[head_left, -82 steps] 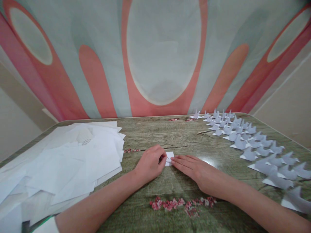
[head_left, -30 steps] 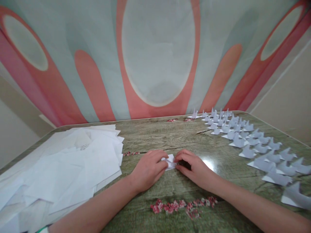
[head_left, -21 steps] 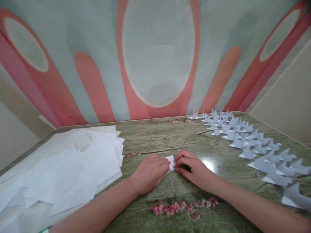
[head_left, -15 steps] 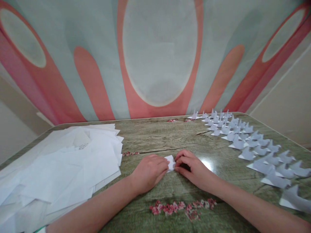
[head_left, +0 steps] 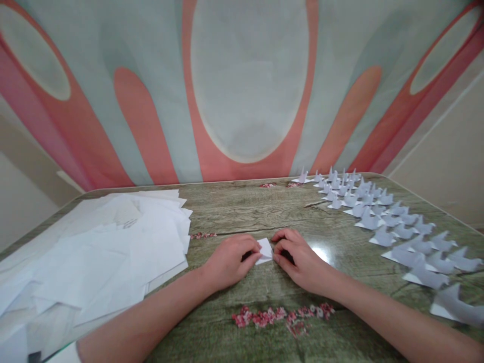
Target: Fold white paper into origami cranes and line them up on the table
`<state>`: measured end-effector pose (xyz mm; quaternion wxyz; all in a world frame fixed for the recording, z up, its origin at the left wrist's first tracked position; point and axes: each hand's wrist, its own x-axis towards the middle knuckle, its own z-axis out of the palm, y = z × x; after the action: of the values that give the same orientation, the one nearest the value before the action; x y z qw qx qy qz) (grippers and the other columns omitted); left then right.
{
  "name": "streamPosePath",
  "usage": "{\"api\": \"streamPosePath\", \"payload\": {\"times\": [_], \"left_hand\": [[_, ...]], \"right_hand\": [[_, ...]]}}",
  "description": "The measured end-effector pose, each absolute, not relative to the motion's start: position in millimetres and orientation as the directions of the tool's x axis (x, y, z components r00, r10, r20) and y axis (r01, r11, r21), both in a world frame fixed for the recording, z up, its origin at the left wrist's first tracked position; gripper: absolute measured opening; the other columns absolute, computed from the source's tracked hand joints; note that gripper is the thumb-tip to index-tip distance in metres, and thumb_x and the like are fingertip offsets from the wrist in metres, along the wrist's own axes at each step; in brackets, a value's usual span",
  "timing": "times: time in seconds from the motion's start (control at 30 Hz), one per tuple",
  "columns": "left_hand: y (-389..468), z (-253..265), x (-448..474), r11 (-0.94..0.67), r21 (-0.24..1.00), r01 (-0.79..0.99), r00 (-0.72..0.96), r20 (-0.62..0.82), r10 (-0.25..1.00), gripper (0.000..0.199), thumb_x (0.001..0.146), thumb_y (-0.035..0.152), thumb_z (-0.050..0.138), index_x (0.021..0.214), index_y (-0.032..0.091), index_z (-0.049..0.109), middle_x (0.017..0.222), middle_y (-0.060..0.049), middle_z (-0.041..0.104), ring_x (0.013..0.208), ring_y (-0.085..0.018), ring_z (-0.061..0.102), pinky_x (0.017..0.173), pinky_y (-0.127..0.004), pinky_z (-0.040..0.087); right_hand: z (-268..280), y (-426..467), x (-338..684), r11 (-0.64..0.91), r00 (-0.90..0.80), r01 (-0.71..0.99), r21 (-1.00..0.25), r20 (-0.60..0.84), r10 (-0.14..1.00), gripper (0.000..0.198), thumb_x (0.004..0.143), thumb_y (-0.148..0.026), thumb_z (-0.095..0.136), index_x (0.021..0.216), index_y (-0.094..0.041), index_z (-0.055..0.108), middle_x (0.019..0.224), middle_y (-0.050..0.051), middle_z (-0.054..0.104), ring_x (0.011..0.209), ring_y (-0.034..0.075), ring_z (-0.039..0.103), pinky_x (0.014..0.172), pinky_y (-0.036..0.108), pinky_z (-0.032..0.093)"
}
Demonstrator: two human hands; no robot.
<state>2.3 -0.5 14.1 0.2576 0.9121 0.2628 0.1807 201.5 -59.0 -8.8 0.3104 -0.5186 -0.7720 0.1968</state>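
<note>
I see a big striped cloth (head_left: pixel 245 91) in pink, red and grey filling the top of the frame. Below it is my wooden table (head_left: pixel 264 212), with a line of little pink flowers (head_left: pixel 282 316) printed on it at the bottom middle. A messy pile of white paper sheets (head_left: pixel 102 252) lies on the left. Rows of folded paper birds (head_left: pixel 393 222) stand on the right, well apart from my hands.

In the middle, my left hand (head_left: pixel 229 259) and my right hand (head_left: pixel 300 257) meet on one small folded white paper (head_left: pixel 265 250). It lies on the table between them. The fingers of both hands are curled and pinch its two sides.

I think the paper is thin and tiny, so a hard pull could tear it. A slip of a finger could make the crease go crooked.
</note>
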Motion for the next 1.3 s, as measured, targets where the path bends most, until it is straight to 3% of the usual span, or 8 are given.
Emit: {"api": "streamPosePath", "payload": {"times": [0.4, 0.97, 1.17, 1.3], "left_hand": [[-7.2, 17.1, 7.3, -0.651, 0.621, 0.435, 0.696, 0.227, 0.682, 0.011, 0.080, 0.019, 0.055, 0.075, 0.019, 0.065, 0.086, -0.002, 0.067, 0.084, -0.016, 0.058, 0.084, -0.031, 0.040], [-18.1, 8.5, 9.7, -0.565, 0.676, 0.473, 0.621, 0.199, 0.758, 0.014, 0.076, 0.016, 0.055, 0.067, 0.018, 0.065, 0.083, -0.001, 0.068, 0.080, -0.015, 0.061, 0.082, -0.029, 0.044], [-19.8, 8.6, 10.9, -0.573, 0.662, 0.483, 0.613, 0.212, 0.761, 0.013, 0.076, 0.015, 0.055, 0.068, 0.019, 0.064, 0.081, 0.000, 0.068, 0.078, -0.014, 0.061, 0.080, -0.028, 0.044], [-20.3, 7.6, 10.7, -0.575, 0.660, 0.484, 0.616, 0.210, 0.759, 0.014, 0.076, 0.014, 0.054, 0.068, 0.019, 0.064, 0.082, 0.000, 0.068, 0.079, -0.015, 0.061, 0.081, -0.028, 0.044]], "right_hand": [[-6.0, -56.7, 208.2, 0.395, -0.286, 0.650, -0.649, 0.274, 0.918, 0.015, 0.083, -0.014, 0.048, 0.074, -0.018, 0.059, 0.101, 0.007, 0.053, 0.100, 0.018, 0.047, 0.088, 0.037, 0.038], [-10.5, -58.9, 208.5, 0.387, -0.288, 0.657, -0.647, 0.259, 0.922, 0.002, 0.075, -0.019, 0.061, 0.074, -0.019, 0.059, 0.100, 0.005, 0.054, 0.098, 0.019, 0.048, 0.086, 0.037, 0.037], [-8.3, -58.4, 208.4, 0.396, -0.307, 0.661, -0.638, 0.252, 0.918, 0.002, 0.078, -0.021, 0.059, 0.078, -0.020, 0.060, 0.100, 0.005, 0.056, 0.098, 0.019, 0.049, 0.086, 0.038, 0.038], [-6.9, -62.9, 210.9, 0.459, -0.359, 0.633, -0.624, 0.289, 0.888, 0.013, 0.084, -0.018, 0.050, 0.091, -0.021, 0.061, 0.098, 0.005, 0.060, 0.094, 0.018, 0.053, 0.085, 0.036, 0.040]]}}
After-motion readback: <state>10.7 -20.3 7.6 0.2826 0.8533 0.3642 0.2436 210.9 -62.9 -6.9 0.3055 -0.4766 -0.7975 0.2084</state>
